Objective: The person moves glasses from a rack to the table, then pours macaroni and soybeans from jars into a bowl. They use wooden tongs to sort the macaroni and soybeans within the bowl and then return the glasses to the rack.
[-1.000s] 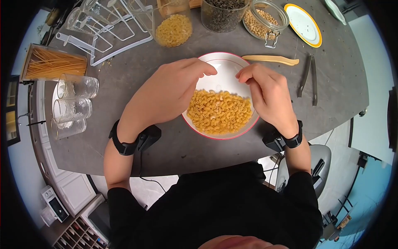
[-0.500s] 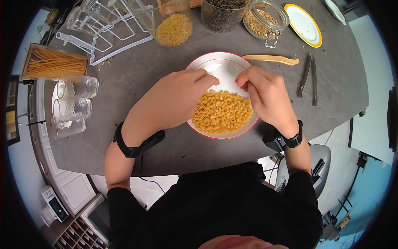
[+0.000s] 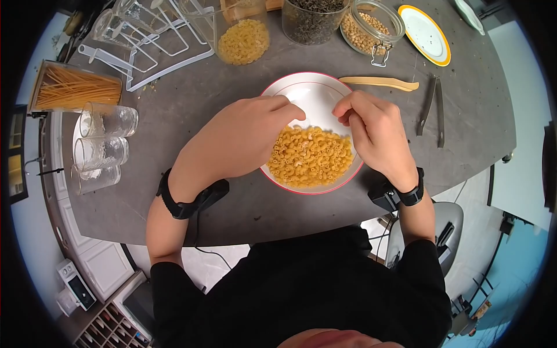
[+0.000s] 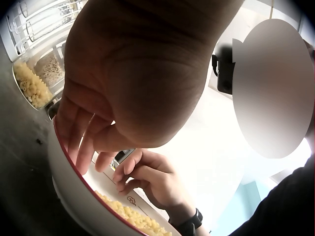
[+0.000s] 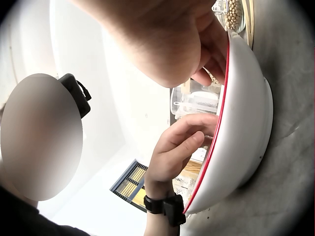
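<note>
A white bowl with a red rim holds small curved yellow pasta on its near side. Over the bowl's left part reaches the left hand, its fingers loosely bent and pointing in; in the left wrist view those fingers hang inside the rim. The right hand hovers at the bowl's right edge with loosely curled fingers, and nothing shows in its grasp. Between the two hands there is a gap. In the right wrist view the left hand appears beyond the red rim.
Behind the bowl lies a wooden utensil, with metal tongs to the right. Farther back stand a chickpea jar, a dark-filled container and a pasta container. Glasses, spaghetti and a white rack stand left.
The left hand has shifted slightly right over the bowl, its fingers bending lower. The right hand's fingers have moved only a little. The bowl appears to stay in place.
</note>
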Action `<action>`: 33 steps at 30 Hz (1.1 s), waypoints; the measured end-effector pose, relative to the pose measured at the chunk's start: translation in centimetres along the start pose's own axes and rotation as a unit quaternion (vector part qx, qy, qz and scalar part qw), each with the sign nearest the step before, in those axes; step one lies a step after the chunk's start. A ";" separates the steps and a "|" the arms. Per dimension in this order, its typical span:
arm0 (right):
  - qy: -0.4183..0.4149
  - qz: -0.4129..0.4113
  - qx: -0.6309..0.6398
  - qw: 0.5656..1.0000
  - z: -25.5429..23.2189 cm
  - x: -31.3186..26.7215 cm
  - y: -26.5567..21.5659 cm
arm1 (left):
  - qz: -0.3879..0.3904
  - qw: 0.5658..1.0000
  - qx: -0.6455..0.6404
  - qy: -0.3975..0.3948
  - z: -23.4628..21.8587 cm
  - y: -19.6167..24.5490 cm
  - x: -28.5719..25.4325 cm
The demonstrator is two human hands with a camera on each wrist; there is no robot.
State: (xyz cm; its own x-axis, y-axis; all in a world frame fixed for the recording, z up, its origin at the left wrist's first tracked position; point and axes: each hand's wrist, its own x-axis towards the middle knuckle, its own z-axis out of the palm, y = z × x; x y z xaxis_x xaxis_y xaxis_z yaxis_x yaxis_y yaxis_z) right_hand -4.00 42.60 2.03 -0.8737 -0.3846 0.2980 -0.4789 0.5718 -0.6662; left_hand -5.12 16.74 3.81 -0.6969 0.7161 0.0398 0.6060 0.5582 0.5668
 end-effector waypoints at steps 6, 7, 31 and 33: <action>-0.003 -0.004 0.001 1.000 0.0 0.0 0.0 | -0.003 1.000 -0.005 -0.003 -0.1 -0.1 0.1; -0.010 -0.004 -0.006 1.000 -0.1 -0.1 -0.1 | -0.003 1.000 -0.006 -0.003 -0.1 -0.1 0.1; 0.200 -0.029 0.010 0.979 -0.6 1.3 1.4 | -0.046 0.920 -0.270 0.279 2.3 -4.4 2.1; 0.218 0.008 0.018 0.976 -1.0 1.3 2.6 | -0.078 0.886 -0.371 0.267 2.7 -5.7 2.1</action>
State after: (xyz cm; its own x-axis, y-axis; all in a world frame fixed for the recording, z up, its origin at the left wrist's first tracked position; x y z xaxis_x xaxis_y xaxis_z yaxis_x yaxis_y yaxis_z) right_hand -6.52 44.31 1.37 -0.8384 -0.0273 0.5444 -0.4684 0.5468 -0.6939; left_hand -8.95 16.21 -1.59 -0.9519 0.2438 0.1856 0.2061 0.0613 0.9766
